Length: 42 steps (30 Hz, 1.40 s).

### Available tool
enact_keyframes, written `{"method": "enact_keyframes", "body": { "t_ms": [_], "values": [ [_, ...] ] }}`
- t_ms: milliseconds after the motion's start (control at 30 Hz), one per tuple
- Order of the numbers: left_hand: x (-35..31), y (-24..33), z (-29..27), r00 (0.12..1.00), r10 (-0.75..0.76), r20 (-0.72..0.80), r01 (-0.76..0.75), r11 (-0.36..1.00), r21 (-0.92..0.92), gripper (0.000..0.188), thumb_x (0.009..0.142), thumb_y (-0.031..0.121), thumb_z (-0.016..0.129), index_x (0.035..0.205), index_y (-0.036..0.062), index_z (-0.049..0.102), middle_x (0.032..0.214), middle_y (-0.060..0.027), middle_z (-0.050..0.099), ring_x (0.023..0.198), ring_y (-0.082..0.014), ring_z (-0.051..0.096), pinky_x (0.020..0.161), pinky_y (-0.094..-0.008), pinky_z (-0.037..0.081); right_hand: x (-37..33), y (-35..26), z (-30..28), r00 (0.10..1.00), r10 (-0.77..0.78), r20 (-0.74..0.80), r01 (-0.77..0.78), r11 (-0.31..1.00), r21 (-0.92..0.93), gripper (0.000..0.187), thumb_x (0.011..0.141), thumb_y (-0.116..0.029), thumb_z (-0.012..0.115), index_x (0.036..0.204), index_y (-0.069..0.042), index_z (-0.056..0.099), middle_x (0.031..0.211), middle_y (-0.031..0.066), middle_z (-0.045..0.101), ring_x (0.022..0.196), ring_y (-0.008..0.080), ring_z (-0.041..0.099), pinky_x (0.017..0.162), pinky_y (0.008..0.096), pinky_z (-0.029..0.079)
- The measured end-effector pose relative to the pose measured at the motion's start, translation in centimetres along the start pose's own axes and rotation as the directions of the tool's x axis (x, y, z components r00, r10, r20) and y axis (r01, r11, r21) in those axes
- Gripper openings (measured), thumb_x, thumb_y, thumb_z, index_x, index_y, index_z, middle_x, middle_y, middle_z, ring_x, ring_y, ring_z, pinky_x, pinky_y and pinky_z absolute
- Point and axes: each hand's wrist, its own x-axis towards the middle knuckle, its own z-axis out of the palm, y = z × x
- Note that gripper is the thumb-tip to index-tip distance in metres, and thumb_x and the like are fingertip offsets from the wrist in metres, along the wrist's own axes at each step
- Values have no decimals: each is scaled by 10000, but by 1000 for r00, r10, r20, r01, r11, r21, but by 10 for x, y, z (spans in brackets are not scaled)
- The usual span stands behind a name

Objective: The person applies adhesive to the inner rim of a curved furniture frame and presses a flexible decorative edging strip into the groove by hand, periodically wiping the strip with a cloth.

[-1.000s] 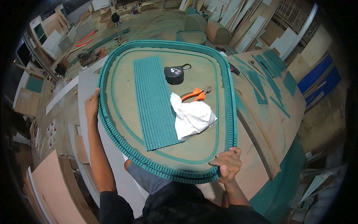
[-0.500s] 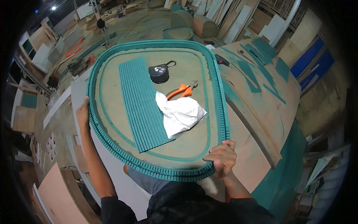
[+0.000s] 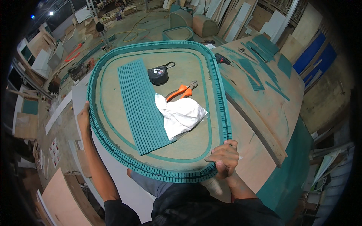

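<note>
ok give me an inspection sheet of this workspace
Surface: broad brown bench, streaked green
Main things: tan rounded tray with green slotted rim, bearing a green grooved rectangular panel, black tape measure, orange-handled pliers and white crumpled bag
Clutter: flat green offcuts and dark pistol-shaped drill on the bench
Left grip: at the tray's left edge, fingers partly hidden
Right grip: fingers over the rim's near right corner
Cables: thin yellow cord or hose on the floor
Surroundings: flat boards leaning at the back
</note>
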Motion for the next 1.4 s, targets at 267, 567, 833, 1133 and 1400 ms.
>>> {"method": "enact_keyframes", "body": {
  "t_ms": [267,567,833,1133,1400],
  "values": [
    [5,-6,-1,999,36,-22,-36,999,-1,571,966,518,690,754,-13,701,699,-14,606,662,-120,521,647,-297,406,2,-1,-1,1000,-15,-14,16,999,32,387,905,-297,528,663,-107,763,583,36,647,671,199,660,925,415,374],
    [4,-7,-1,1000,11,-2,-11,1000,3,599,955,547,684,797,-28,731,717,-37,637,675,-139,557,678,-306,437,2,-2,-2,1000,1,-7,-1,1000,28,394,916,-302,530,652,-116,756,610,20,667,689,202,667,926,421,384],
    [13,-14,0,999,10,32,-10,1000,-6,623,962,549,679,925,-68,762,814,-68,693,757,-150,614,744,-308,476,2,-3,-2,1000,-8,-18,8,1000,7,408,935,-309,521,653,-122,748,615,13,657,698,193,659,927,424,387],
    [20,-20,-5,989,-31,148,32,999,-6,667,948,530,708,1192,-91,724,1059,-130,745,879,-194,699,814,-315,526,0,-3,-8,998,36,47,-36,999,2,429,955,-324,479,700,-113,752,644,9,667,737,204,668,951,448,381],
    [17,-18,-1,995,-25,91,29,999,-37,712,966,579,658,1160,-101,741,1024,-144,749,910,-205,681,871,-333,512,2,-2,-8,1000,4,23,-4,1000,15,448,998,-334,509,681,-121,742,655,-6,683,721,191,680,946,416,399]
  ]
}}
